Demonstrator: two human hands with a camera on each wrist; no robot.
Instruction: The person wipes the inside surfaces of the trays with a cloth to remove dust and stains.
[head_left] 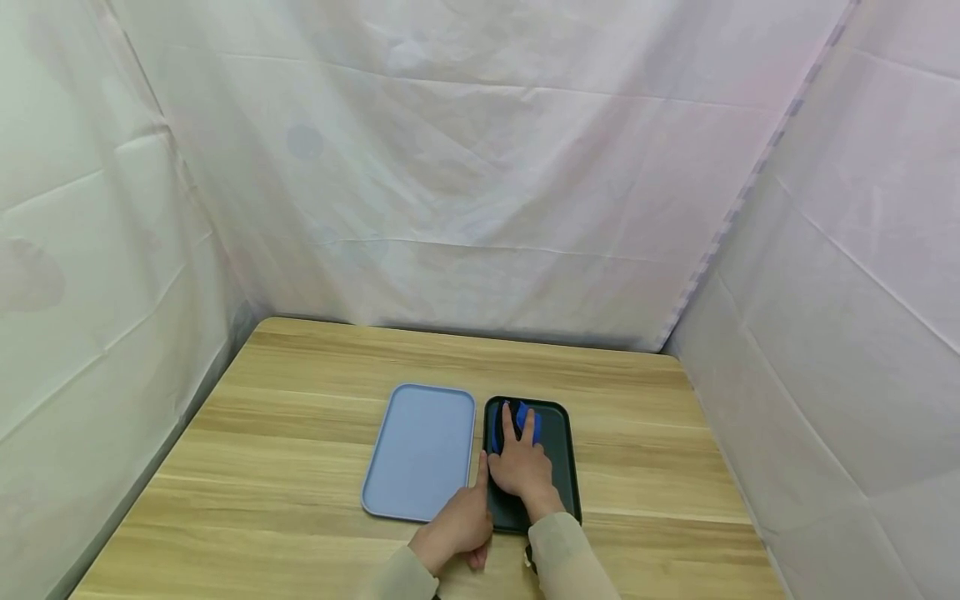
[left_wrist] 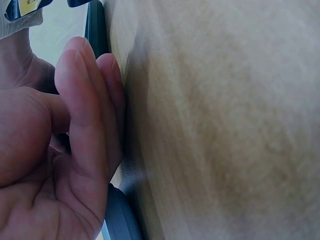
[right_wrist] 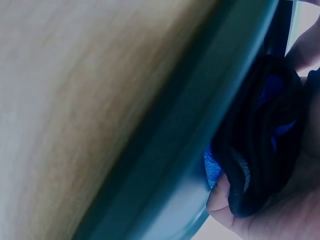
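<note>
A folded blue fabric piece with black edging lies in the left far part of a dark green tray. My right hand holds it from above: index and middle fingers spread straight over the fabric, a fingertip tucked at its side and the palm close over it. My left hand is beside the green tray's near left edge. Its index finger points straight along the rim, while the other fingers bend in and hold nothing visible.
A light blue tray lies just left of the green one, a narrow gap between them. Both sit on a wood-grain table. Pale curtains enclose the back and sides.
</note>
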